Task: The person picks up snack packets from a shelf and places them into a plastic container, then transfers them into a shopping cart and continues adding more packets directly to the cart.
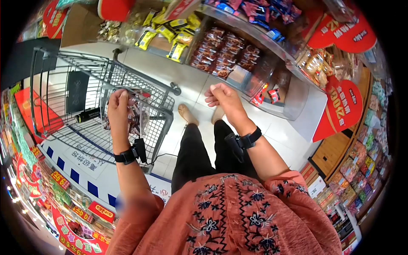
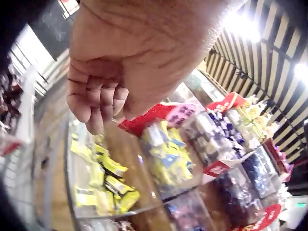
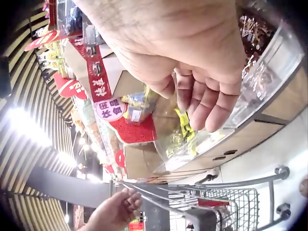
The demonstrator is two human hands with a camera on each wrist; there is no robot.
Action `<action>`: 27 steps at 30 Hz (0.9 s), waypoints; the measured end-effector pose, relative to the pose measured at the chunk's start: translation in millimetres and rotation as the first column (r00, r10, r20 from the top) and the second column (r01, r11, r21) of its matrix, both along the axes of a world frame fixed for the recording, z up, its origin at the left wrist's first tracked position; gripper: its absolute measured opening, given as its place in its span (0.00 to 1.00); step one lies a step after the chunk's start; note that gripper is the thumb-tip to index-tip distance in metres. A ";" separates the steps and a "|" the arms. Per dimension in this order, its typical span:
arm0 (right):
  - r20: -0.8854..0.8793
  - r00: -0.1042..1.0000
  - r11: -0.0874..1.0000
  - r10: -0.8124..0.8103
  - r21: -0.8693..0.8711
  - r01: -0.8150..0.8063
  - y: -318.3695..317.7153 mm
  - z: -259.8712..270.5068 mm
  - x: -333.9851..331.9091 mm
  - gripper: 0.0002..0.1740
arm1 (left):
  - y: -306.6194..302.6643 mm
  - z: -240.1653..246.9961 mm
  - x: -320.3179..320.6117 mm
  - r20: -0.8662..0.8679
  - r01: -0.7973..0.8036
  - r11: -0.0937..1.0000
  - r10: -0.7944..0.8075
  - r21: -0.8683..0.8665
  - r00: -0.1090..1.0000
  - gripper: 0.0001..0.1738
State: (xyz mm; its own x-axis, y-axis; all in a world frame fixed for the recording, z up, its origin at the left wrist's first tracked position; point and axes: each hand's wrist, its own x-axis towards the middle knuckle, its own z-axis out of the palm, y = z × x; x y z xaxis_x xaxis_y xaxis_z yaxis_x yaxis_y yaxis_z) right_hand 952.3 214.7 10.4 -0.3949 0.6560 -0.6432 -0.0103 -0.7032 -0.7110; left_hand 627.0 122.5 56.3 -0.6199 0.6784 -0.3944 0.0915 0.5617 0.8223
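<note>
My left hand is raised over the shopping cart, its fingers loosely curled. Nothing shows between those fingers in the left wrist view. Below and beside it, a clear plastic bag of dark brown-red wrapped snacks lies in the cart. My right hand hovers in front of my body, fingers bent and holding nothing, near the candy bins. In the right wrist view its curled fingers overlap the bin of yellow packets. Both wrists wear black straps.
Ahead stand bins of yellow packets and brown-red packs. A clear-sided bin with red packets and a red sign are at the right. More packaged sweets line the far right. My feet stand on white tiles.
</note>
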 end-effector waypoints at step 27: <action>-0.093 0.913 0.904 0.397 -0.131 -0.406 -90.9 0.4 -179.1 0.15 | -182.5 -207.4 -111.7 -0.165 0.084 0.574 -0.367 -0.815 0.915 0.41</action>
State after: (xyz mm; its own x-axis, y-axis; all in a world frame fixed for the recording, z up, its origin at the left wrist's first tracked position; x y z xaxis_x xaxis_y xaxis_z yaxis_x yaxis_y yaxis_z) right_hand 773.2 123.8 10.8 -0.6475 0.3352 -0.6844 0.2537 -0.7521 -0.6083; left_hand 515.3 -59.9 -151.2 -0.6658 0.3284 -0.6699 0.4547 0.8905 -0.0154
